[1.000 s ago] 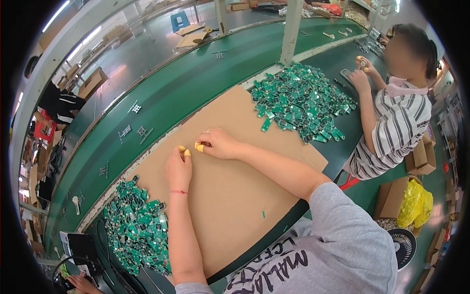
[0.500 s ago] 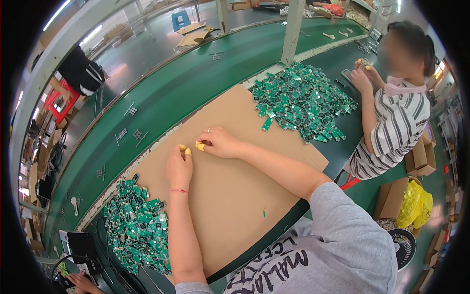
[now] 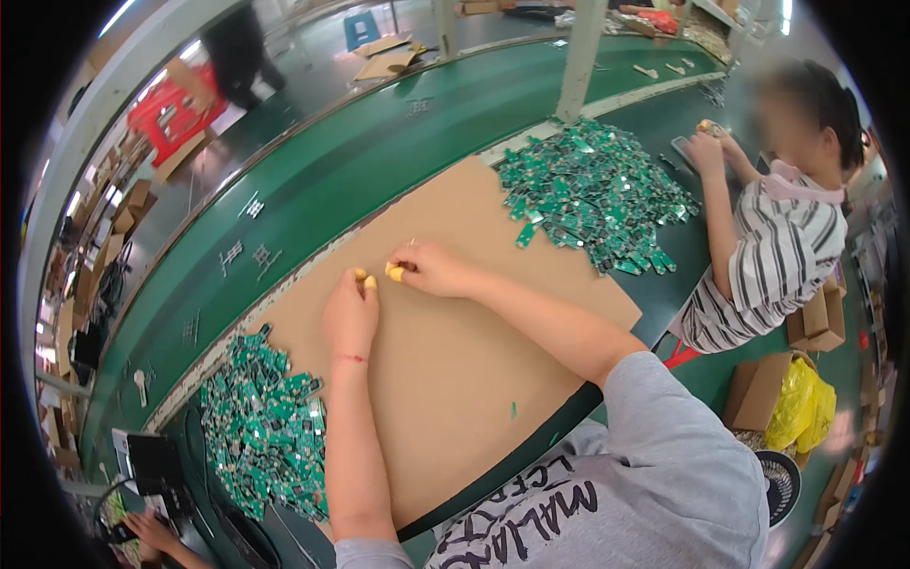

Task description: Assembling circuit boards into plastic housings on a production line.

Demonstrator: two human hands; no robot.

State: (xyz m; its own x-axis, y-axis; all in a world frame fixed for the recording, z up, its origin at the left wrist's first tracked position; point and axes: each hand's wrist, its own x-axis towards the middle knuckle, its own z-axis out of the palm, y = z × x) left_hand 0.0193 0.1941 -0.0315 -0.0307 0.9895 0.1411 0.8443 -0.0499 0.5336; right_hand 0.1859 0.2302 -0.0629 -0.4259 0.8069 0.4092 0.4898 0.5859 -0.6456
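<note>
My left hand point(image 3: 351, 311), with yellow finger cots on thumb and finger, is closed in a pinch above a brown cardboard sheet point(image 3: 455, 370). Close by on its right, my right hand point(image 3: 434, 269) is pinched too, in yellow cots, its fingertips turned toward the left ones. Whatever sits between the fingers of either hand is hidden or too small to make out. A heap of small green circuit boards point(image 3: 270, 427) lies left of my left forearm. Another heap of circuit boards point(image 3: 597, 194) covers the sheet's far right corner and the table beyond.
Beyond the sheet runs a green conveyor belt point(image 3: 332, 180) with scattered board frames point(image 3: 252, 206). A metal post point(image 3: 580, 71) rises behind the right heap. At right a co-worker in a striped shirt point(image 3: 782, 232) handles something small. A tiny green strip point(image 3: 514, 410) lies on the cardboard.
The view has shifted slightly; my hands keep nearly the same pinched pose over the cardboard. At the far left, a person in dark clothes and a red stool have moved rightward.
</note>
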